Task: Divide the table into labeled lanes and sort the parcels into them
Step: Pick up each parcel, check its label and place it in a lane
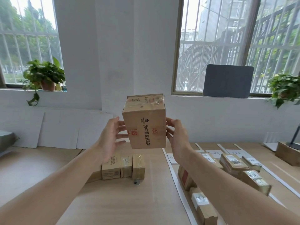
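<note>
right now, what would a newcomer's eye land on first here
A taped cardboard box with black printed characters is held up in mid-air at the centre, between the left hand and the right hand. Below it a row of small parcels stands on the table. To the right, white strips mark lanes holding sorted parcels.

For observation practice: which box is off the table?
The black-lettered box, held between left hand and right hand; the other boxes rest on the table.
</note>
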{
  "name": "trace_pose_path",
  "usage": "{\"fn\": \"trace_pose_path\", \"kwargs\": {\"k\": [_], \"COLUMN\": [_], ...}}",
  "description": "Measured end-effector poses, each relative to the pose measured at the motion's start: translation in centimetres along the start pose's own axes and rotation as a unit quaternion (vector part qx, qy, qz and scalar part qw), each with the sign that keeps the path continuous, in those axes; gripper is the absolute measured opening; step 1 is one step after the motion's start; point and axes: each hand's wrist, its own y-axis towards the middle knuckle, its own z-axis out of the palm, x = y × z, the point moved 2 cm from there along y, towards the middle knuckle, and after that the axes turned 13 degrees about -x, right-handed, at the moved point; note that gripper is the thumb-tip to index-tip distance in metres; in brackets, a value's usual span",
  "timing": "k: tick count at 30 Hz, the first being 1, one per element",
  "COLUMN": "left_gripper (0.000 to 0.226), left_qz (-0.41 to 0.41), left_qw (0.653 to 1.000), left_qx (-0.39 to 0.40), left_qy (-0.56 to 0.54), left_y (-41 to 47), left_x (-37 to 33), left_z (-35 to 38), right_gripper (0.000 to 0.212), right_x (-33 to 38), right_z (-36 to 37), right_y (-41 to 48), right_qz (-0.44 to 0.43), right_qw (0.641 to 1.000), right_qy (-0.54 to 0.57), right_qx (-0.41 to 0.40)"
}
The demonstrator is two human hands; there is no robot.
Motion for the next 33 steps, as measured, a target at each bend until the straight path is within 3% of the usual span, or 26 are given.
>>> {"fn": "trace_pose_path", "kwargs": {"k": [8, 12, 16, 19, 33], "left_gripper": [0.052, 0.054, 0.052, 0.061, 0.059], "left_qz": [-0.029, -0.036, -0.062, -0.069, -0.025], "left_qw": [0.999, 0.998, 0.991, 0.991, 0.999], "left_qx": [-0.012, -0.022, -0.060, -0.035, -0.041], "left_qy": [-0.036, -0.045, -0.099, -0.112, -0.022], "left_y": [-0.4, -0.9, -1.2, -1.2, -2.3], "left_x": [1.1, 1.5, 1.3, 1.4, 2.5], "left_z": [-0.5, -0.9, -1.4, -1.9, -3.2], "right_gripper": [0.032, 0.013, 0.021, 0.025, 0.031], "right_x": [-0.8, -1.6, -2.1, -2.5, -3.8], "right_z": [-0.2, -0.2, 0.1, 0.2, 0.6], "right_y": [-0.7, -0.5, -1.2, -1.6, -3.2], "right_qz": [0.029, 0.002, 0.011, 0.013, 0.031], "right_qw": [0.999, 1.000, 0.998, 0.997, 0.999], "right_qy": [0.032, -0.012, -0.025, -0.031, -0.022], "right_qx": [0.000, 0.016, 0.053, 0.067, 0.038]}}
